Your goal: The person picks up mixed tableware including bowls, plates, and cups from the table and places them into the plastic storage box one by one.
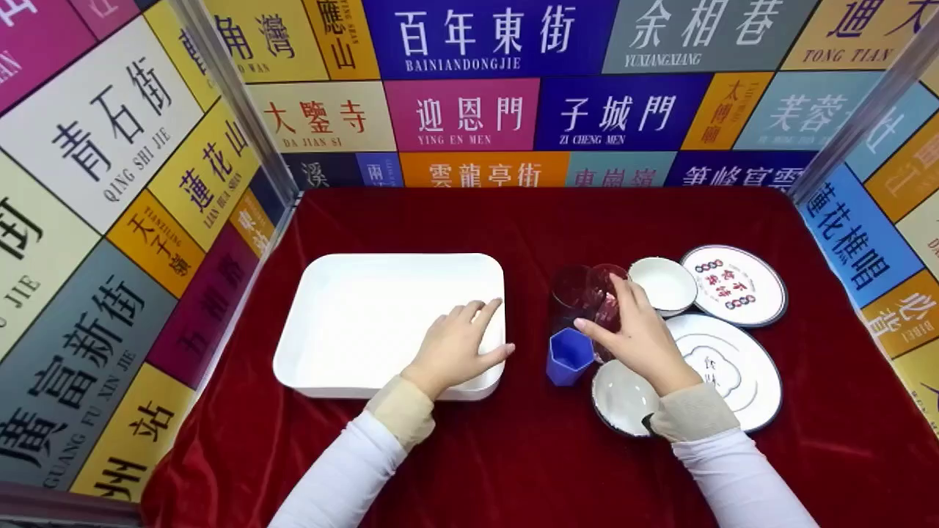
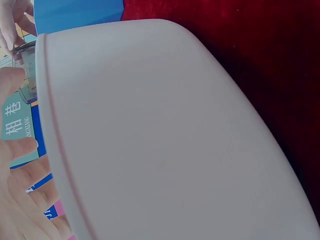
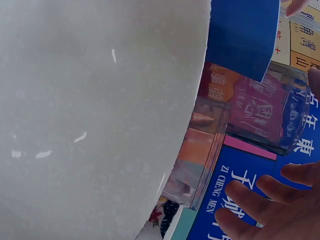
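My left hand (image 1: 455, 348) hovers over the right side of a white tray (image 1: 345, 323), fingers spread and holding nothing. In the left wrist view the tray's outer wall (image 2: 160, 125) hides part of that hand (image 2: 25, 200). On the right, my right hand (image 1: 649, 341) reaches over two clear glasses, its thumb and fingers apart around the nearer-right glass (image 1: 607, 312). The other glass (image 1: 568, 286) stands just left of it. A blue hexagonal cup (image 1: 569, 359) is below the thumb. In the right wrist view a white bowl (image 3: 100, 100) partly covers the glasses; contact is unclear.
Below the right wrist sits a white bowl (image 1: 622, 400), with another bowl (image 1: 664, 284) farther back. Two white dark-rimmed plates, one with red print (image 1: 737, 284) and one larger (image 1: 755, 374), lie at the right. Dark red cloth (image 1: 528, 455) covers the table; printed panels (image 1: 469, 110) surround it.
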{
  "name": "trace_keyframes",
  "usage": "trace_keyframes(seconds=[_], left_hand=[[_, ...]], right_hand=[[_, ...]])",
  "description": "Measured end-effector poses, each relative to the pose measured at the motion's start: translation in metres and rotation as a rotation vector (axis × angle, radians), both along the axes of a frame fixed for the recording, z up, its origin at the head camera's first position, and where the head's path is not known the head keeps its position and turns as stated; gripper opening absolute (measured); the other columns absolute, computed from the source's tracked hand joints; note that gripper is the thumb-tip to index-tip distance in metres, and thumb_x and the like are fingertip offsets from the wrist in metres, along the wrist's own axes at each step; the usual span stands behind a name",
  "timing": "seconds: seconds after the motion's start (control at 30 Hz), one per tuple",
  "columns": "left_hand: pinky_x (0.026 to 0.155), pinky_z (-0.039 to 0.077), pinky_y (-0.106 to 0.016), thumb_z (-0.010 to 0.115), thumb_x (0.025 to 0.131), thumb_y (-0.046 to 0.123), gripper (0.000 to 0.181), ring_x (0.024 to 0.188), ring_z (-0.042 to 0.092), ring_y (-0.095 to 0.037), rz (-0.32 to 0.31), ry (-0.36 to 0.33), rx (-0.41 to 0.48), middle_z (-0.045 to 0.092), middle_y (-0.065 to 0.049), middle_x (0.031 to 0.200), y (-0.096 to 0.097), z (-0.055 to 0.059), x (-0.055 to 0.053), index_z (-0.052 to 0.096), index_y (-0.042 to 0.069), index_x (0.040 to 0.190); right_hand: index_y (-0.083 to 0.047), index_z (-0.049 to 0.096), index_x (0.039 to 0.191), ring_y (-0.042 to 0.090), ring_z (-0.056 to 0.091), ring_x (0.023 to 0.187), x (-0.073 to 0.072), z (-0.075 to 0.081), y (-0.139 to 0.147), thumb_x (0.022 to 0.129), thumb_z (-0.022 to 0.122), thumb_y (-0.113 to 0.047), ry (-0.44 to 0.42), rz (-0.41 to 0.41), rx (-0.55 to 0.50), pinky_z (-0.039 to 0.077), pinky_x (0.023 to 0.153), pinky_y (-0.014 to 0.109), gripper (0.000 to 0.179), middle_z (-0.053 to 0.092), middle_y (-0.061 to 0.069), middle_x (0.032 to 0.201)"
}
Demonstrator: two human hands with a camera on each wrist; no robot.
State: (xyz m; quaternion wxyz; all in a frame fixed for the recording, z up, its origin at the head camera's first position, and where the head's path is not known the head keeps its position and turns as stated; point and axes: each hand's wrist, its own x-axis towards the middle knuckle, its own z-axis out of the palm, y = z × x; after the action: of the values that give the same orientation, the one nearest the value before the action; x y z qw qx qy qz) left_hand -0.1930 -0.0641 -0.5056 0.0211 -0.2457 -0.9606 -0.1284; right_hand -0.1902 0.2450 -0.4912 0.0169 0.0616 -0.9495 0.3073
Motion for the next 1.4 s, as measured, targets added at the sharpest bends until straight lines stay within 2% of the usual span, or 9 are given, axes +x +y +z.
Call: trace_keyframes(seconds=[0.57,0.87,1.13,1.4], left_hand=[[0.097,0.054,-0.049,0.054,0.094,0.067,0.083,0.127,0.058,-0.028,-0.023,0.000,0.049,0.054,-0.009,0.145,0.007,-0.002,-0.003,0.033,0.019,0.158],[0.103,0.053,-0.050,0.056,0.092,0.069,0.088,0.125,0.060,-0.030,0.006,-0.074,0.115,0.052,-0.012,0.147,0.007,-0.001,-0.006,0.031,0.018,0.159],[0.103,0.052,-0.049,0.061,0.092,0.064,0.086,0.126,0.060,-0.030,0.012,-0.065,0.146,0.053,-0.012,0.146,0.006,-0.001,-0.007,0.033,0.016,0.158],[0.104,0.053,-0.047,0.059,0.092,0.065,0.086,0.126,0.059,-0.029,0.006,-0.062,0.148,0.054,-0.011,0.145,0.010,-0.001,-0.008,0.033,0.016,0.158]], right_hand=[[-0.006,0.022,0.160,0.043,0.034,0.147,-0.011,-0.002,-0.005,0.085,0.069,-0.066,-0.028,0.043,-0.070,0.029,0.119,0.064,0.107,0.031,0.022,0.159],[-0.006,0.020,0.161,0.043,0.031,0.148,-0.017,0.001,-0.008,0.085,0.070,-0.065,-0.039,0.056,-0.069,0.027,0.120,0.064,0.108,0.029,0.022,0.161],[-0.007,0.019,0.161,0.043,0.028,0.150,-0.020,-0.002,-0.012,0.083,0.070,-0.067,-0.049,0.072,-0.066,0.026,0.121,0.063,0.110,0.028,0.022,0.162],[-0.006,0.015,0.162,0.043,0.025,0.152,-0.020,-0.003,-0.010,0.084,0.069,-0.067,-0.067,0.054,-0.063,0.023,0.123,0.062,0.113,0.026,0.023,0.163]])
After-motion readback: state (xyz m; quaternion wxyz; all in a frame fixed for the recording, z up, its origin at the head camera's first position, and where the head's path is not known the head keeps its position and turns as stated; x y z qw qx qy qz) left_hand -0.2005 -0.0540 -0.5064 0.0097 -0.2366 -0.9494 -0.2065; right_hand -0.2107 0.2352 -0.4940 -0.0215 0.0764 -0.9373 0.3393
